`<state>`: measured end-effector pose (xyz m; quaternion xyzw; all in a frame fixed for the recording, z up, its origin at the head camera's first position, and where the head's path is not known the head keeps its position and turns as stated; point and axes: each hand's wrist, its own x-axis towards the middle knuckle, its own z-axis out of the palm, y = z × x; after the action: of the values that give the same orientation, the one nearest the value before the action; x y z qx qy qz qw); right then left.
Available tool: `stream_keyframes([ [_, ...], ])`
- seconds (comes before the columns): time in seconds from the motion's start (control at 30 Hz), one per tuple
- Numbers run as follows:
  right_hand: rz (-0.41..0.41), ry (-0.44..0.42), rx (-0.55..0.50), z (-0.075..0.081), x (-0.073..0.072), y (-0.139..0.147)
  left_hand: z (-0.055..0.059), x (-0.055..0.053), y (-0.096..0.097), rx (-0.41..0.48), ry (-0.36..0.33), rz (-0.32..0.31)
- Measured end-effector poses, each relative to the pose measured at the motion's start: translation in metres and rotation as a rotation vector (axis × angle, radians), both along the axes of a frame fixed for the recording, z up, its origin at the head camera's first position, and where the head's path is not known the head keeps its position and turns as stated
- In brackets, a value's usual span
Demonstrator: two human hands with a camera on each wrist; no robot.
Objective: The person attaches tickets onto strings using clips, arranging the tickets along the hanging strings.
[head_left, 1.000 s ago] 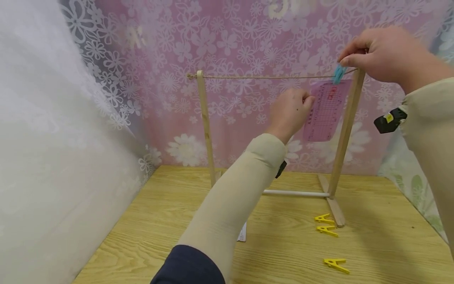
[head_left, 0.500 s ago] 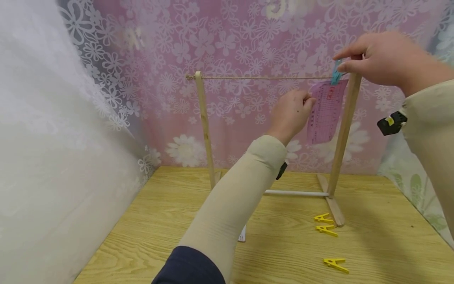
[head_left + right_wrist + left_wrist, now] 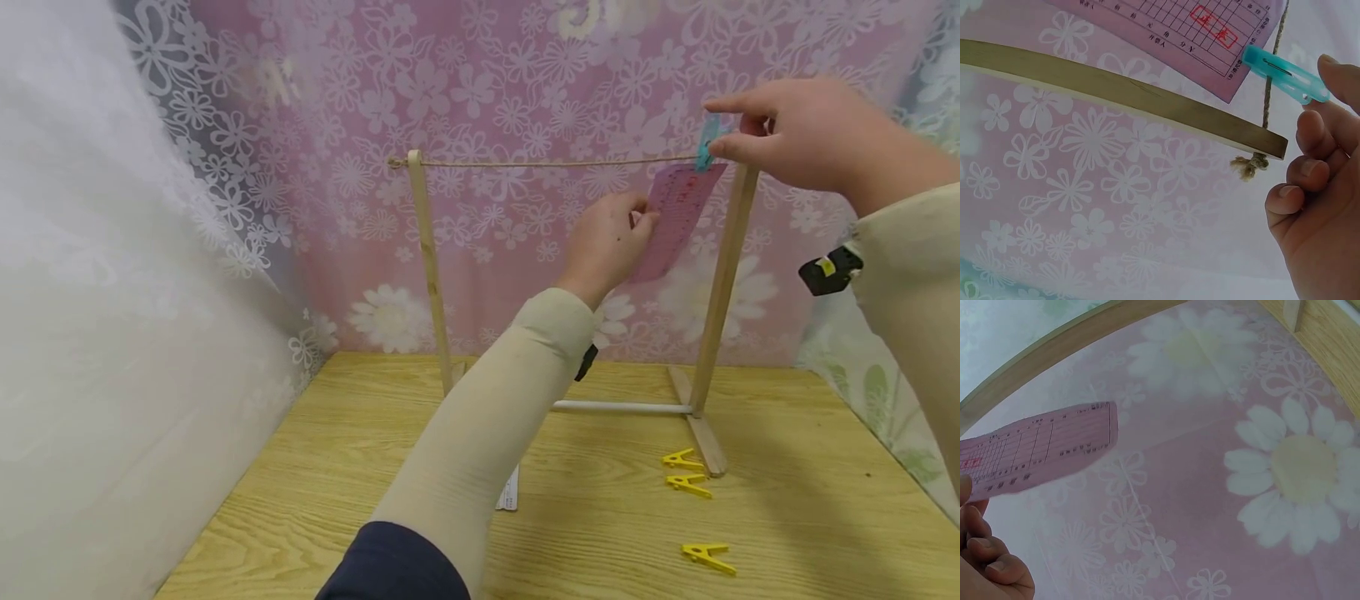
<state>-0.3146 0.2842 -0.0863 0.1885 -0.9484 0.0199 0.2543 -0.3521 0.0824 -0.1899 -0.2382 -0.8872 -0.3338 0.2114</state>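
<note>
In the head view, my left hand point(image 3: 609, 242) pinches the left edge of a pink printed paper slip point(image 3: 681, 204) with a red stamp. The slip stretches past the fingertips in the left wrist view. A light-blue clothespin point(image 3: 1285, 74) sits on the twine point(image 3: 1267, 103) at the slip's upper edge, near the right post. Around its handle end, my right hand point(image 3: 817, 137) has thumb and index finger spread apart. The right wrist view shows fingertips beside the handles, apparently not squeezing them.
A wooden frame's left post point(image 3: 429, 267) and right post point(image 3: 723, 287) carry the twine, with a white rod point(image 3: 630, 407) low between them. Several yellow clothespins, one nearest the front point(image 3: 708, 557), lie on the wooden table. A whitish printed strip point(image 3: 508, 492) shows partly behind the left forearm.
My left hand has taken hold of the slip's edge, which now tilts left. The clothespin stands more upright, slightly further left. The right thumb and index finger have spread apart.
</note>
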Motion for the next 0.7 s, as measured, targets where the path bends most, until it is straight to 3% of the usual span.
stream_keyframes([
  [0.37, 0.056, 0.077, -0.052, -0.011, 0.007, 0.003, -0.009, 0.004, -0.013, -0.014, -0.034, -0.065],
  [0.7, 0.095, 0.093, -0.070, -0.020, 0.018, -0.003, -0.021, 0.006, -0.041, -0.060, -0.055, -0.152],
])
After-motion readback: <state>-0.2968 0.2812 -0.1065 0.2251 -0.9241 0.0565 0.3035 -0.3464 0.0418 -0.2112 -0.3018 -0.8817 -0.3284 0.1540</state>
